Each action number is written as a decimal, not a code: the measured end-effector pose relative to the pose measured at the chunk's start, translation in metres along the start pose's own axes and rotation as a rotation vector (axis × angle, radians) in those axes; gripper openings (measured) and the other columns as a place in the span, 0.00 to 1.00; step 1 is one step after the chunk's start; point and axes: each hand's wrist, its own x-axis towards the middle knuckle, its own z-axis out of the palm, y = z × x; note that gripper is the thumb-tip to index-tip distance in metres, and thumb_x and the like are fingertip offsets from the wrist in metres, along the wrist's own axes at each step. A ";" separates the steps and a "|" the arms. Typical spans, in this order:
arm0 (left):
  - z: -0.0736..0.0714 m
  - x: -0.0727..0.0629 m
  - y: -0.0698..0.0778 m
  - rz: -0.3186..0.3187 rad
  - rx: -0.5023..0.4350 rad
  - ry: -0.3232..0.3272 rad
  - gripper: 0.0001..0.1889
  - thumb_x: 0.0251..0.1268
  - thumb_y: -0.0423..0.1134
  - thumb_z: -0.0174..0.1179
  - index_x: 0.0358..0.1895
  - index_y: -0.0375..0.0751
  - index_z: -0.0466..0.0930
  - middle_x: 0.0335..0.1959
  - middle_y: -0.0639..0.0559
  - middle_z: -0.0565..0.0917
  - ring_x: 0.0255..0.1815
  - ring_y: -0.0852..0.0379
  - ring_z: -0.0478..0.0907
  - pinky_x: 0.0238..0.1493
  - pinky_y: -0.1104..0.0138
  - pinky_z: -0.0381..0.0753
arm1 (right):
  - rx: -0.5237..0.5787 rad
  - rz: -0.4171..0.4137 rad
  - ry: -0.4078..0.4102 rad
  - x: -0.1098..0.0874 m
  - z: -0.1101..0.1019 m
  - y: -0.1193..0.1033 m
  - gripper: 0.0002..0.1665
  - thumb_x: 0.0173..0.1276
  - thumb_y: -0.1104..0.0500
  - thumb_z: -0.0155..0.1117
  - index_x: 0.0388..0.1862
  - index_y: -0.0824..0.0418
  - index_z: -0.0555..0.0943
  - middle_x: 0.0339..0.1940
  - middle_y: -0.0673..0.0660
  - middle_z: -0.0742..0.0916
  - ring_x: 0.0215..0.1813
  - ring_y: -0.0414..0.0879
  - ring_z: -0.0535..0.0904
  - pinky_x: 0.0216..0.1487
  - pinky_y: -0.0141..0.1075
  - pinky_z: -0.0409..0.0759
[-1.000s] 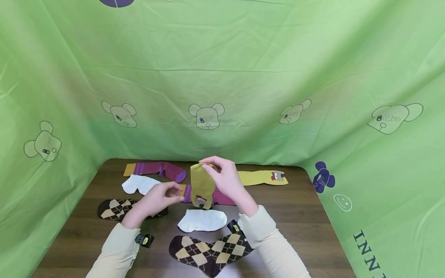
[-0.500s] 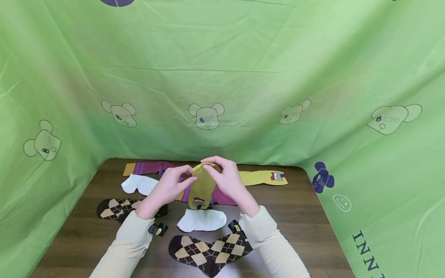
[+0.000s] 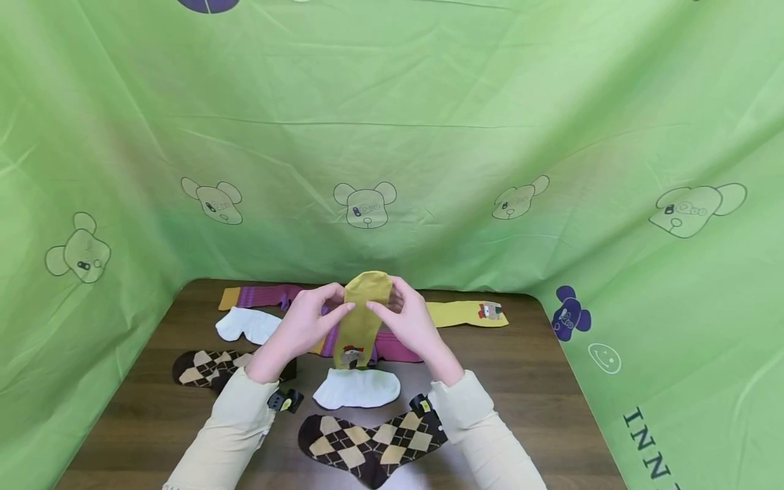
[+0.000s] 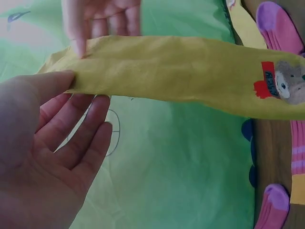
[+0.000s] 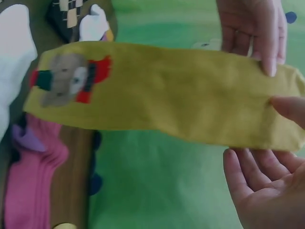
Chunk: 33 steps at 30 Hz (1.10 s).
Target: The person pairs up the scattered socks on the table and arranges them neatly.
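mustard sock [image 3: 357,330] held up off the surface [image 3: 520,401], patch end hanging lowest. left hand [image 3: 309,316] and right hand [image 3: 412,323]: each grip clamped on an edge near the top, thumb in front, fingers behind; likely to spread the cloth flat while weight straightens the rest. second yellow sock [image 3: 456,313] lies lengthwise at right, probably so its similar patch shows.

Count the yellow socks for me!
2: the left hand and right hand hold one yellow sock; the other yellow sock lies on the table beyond the right hand, partly hidden.
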 end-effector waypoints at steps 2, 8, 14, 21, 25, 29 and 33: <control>0.000 0.001 0.002 0.005 -0.003 0.012 0.06 0.72 0.38 0.65 0.35 0.47 0.79 0.29 0.60 0.81 0.29 0.59 0.74 0.33 0.62 0.76 | -0.015 0.028 -0.011 -0.001 0.000 0.012 0.26 0.67 0.59 0.73 0.62 0.60 0.78 0.49 0.56 0.88 0.52 0.49 0.84 0.57 0.42 0.81; 0.001 0.005 0.006 0.018 -0.025 0.037 0.06 0.72 0.38 0.65 0.35 0.46 0.79 0.25 0.60 0.77 0.23 0.60 0.70 0.27 0.64 0.73 | 0.001 0.091 -0.083 -0.010 0.002 0.036 0.28 0.67 0.61 0.73 0.63 0.65 0.76 0.51 0.60 0.87 0.53 0.55 0.84 0.58 0.46 0.80; 0.002 0.010 0.013 -0.002 -0.082 0.061 0.04 0.72 0.39 0.65 0.37 0.46 0.81 0.30 0.60 0.82 0.27 0.61 0.77 0.31 0.63 0.78 | 0.046 0.103 -0.195 -0.020 0.002 0.061 0.31 0.67 0.66 0.71 0.65 0.74 0.72 0.55 0.69 0.84 0.56 0.64 0.82 0.58 0.48 0.80; 0.008 0.018 0.018 -0.006 -0.140 0.097 0.04 0.72 0.38 0.65 0.38 0.45 0.82 0.32 0.59 0.84 0.32 0.60 0.79 0.36 0.60 0.79 | 0.032 0.188 -0.252 -0.029 0.002 0.089 0.30 0.65 0.65 0.72 0.63 0.75 0.74 0.54 0.68 0.85 0.56 0.62 0.82 0.57 0.44 0.81; 0.011 0.022 0.020 -0.003 -0.167 0.112 0.04 0.72 0.38 0.65 0.37 0.45 0.81 0.32 0.58 0.84 0.32 0.59 0.79 0.37 0.59 0.79 | 0.046 0.202 -0.268 -0.032 0.006 0.099 0.27 0.65 0.65 0.72 0.60 0.75 0.76 0.51 0.67 0.86 0.52 0.60 0.84 0.55 0.43 0.82; 0.014 0.026 0.023 0.007 -0.189 0.126 0.04 0.72 0.38 0.64 0.37 0.45 0.81 0.31 0.58 0.83 0.33 0.58 0.80 0.37 0.60 0.79 | 0.035 0.186 -0.267 -0.034 0.008 0.104 0.23 0.67 0.64 0.70 0.58 0.74 0.79 0.48 0.66 0.88 0.49 0.56 0.86 0.52 0.40 0.83; 0.016 0.029 0.023 0.007 -0.204 0.127 0.05 0.73 0.39 0.64 0.36 0.45 0.80 0.32 0.58 0.84 0.35 0.59 0.81 0.40 0.60 0.80 | 0.001 0.185 -0.236 -0.035 0.008 0.103 0.17 0.70 0.64 0.68 0.54 0.73 0.83 0.46 0.64 0.89 0.48 0.53 0.87 0.50 0.40 0.84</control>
